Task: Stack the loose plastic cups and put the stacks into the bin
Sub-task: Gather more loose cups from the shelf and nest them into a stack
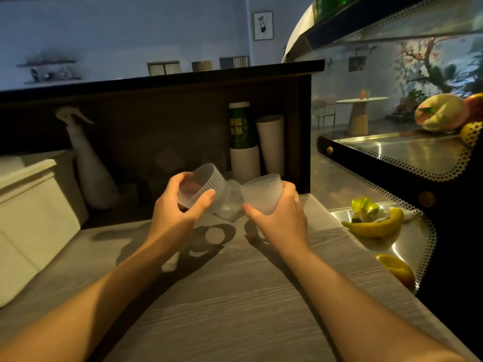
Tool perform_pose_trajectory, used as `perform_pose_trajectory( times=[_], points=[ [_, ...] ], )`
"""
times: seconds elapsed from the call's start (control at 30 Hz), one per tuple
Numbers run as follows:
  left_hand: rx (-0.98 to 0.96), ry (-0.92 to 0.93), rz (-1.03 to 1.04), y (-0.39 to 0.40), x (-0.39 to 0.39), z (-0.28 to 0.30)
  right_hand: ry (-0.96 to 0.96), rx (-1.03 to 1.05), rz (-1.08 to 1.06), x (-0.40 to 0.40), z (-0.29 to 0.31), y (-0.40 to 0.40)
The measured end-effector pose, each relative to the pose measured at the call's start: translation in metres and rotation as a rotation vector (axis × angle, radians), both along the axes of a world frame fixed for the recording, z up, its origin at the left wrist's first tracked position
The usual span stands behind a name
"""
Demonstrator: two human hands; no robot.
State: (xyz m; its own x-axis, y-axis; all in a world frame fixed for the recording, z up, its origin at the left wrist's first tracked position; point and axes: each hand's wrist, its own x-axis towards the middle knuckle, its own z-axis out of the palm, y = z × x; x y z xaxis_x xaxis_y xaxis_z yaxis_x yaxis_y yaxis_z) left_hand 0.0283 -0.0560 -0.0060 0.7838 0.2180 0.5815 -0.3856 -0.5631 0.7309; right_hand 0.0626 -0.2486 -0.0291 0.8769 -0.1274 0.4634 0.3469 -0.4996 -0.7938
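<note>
Now | left hand (180,207) grips tilted cup (201,188) | right hand (279,218) grips second cup (262,193)

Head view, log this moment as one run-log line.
left hand: grips ribbed translucent plastic cup | right hand: grips second ribbed cup | cups: apart, above wood-grain counter | stacking: not yet

Grey wood-grain counter (235,296); spray bottle (88,163), white box (34,218), paper cups (270,145) on it.
</note>
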Motion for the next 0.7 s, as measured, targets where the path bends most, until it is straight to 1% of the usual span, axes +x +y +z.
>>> perform_pose_trajectory(
  times=[0.13, 0.3, 0.5, 0.57, 0.6, 0.7],
  points=[
    [-0.105, -0.011, -0.102, 0.005, -0.023, -0.004, -0.036, -0.120, 0.089, -0.007, 0.001, 0.005],
    [-0.161, -0.035, -0.082, 0.015, -0.035, -0.011, -0.097, -0.286, 0.211, -0.015, 0.001, 0.012],
    [-0.149, -0.063, -0.105, 0.014, -0.044, -0.007, -0.172, -0.467, 0.329, -0.027, 0.007, 0.020],
    [-0.108, -0.064, -0.110, 0.010, -0.046, -0.007, -0.183, -0.480, 0.363, -0.030, 0.007, 0.023],
    [-0.047, -0.065, -0.103, 0.007, -0.047, -0.007, -0.188, -0.479, 0.378, -0.031, 0.007, 0.024],
    [0.280, -0.148, -0.048, 0.002, -0.049, -0.007, -0.179, -0.440, 0.415, -0.036, 0.008, 0.024]
  ],
)
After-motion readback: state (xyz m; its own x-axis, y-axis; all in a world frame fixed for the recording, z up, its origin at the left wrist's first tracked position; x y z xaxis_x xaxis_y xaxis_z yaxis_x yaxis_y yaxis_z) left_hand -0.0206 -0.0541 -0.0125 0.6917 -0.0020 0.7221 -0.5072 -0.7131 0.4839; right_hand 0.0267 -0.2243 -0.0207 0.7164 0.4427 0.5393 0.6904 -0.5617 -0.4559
